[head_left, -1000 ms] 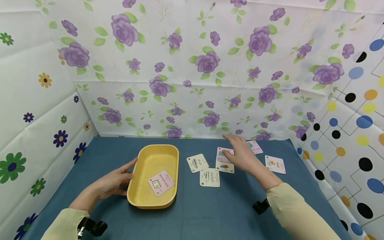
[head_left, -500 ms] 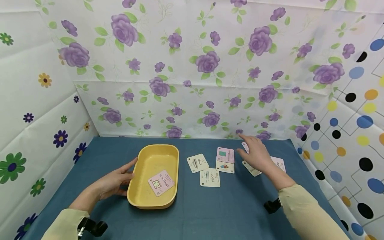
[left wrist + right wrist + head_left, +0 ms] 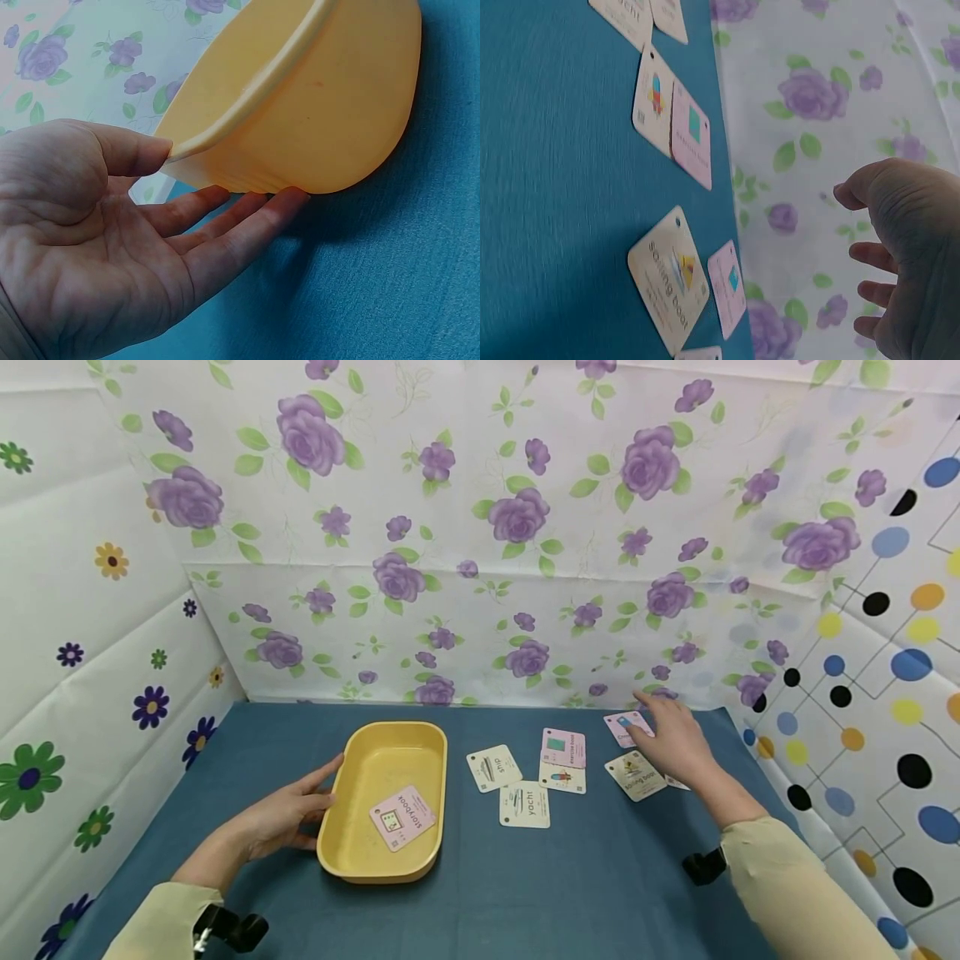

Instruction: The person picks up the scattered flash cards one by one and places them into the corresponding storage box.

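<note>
A yellow plastic tray [image 3: 349,852] stands on the left of the table, with a pink "storybook" card [image 3: 402,817] lying flat inside. My left hand [image 3: 281,817] holds its left side; in the left wrist view the thumb is at the rim and the fingertips are against the outer wall. At the right, my right hand [image 3: 675,745] hovers with loosely spread fingers and nothing in its grasp. Below it lie a pink card [image 3: 621,727], partly covered by the thumb, a "sailing boat" card [image 3: 636,776] and another card [image 3: 677,782], mostly hidden.
Between tray and right hand lie a "ship" card [image 3: 494,767], a "yacht" card [image 3: 524,804], a pink "exercise book" card [image 3: 563,747] and a cream rocket-picture card [image 3: 562,778] overlapped by it. A flowered cloth wall [image 3: 480,635] rises behind the blue table [image 3: 510,893].
My right hand has moved rightward from above the exercise book card, uncovering it and the sailing boat card, and now covers most of the bee card. My left hand and the tray stay still.
</note>
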The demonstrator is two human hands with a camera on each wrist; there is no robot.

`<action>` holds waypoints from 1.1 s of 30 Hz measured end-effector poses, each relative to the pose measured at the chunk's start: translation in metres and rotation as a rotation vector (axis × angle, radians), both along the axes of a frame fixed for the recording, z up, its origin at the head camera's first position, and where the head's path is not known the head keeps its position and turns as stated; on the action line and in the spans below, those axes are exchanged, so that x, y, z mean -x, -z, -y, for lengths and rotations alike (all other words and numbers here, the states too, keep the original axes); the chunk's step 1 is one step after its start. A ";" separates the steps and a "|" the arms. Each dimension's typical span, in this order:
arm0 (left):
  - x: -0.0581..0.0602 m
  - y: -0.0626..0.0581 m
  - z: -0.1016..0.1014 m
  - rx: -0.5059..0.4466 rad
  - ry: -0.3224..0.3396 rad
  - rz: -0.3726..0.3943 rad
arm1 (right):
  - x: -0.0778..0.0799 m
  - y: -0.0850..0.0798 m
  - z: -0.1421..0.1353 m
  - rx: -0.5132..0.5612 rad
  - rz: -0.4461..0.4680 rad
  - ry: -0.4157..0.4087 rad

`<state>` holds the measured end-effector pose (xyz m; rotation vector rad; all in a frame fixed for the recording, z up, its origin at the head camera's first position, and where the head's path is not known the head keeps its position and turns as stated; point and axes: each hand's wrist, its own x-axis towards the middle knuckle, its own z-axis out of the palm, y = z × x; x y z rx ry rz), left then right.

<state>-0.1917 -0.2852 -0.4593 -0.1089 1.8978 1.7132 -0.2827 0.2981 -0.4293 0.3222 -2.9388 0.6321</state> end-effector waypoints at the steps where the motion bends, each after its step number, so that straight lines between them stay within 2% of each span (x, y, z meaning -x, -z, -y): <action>1: 0.000 0.000 0.000 0.000 0.000 0.000 | 0.000 0.000 -0.003 -0.004 0.008 0.007; 7: -0.001 -0.001 0.000 0.004 0.001 0.000 | 0.003 0.001 -0.019 -0.013 0.052 0.052; 16: -0.001 -0.001 0.000 -0.004 0.004 -0.003 | 0.005 0.012 -0.041 -0.012 0.051 0.119; 26: -0.001 -0.001 0.001 -0.006 0.006 -0.007 | 0.003 0.020 -0.059 -0.010 0.076 0.118; 33: 0.000 0.001 0.002 -0.017 0.036 -0.015 | 0.002 0.027 -0.071 -0.026 0.108 0.145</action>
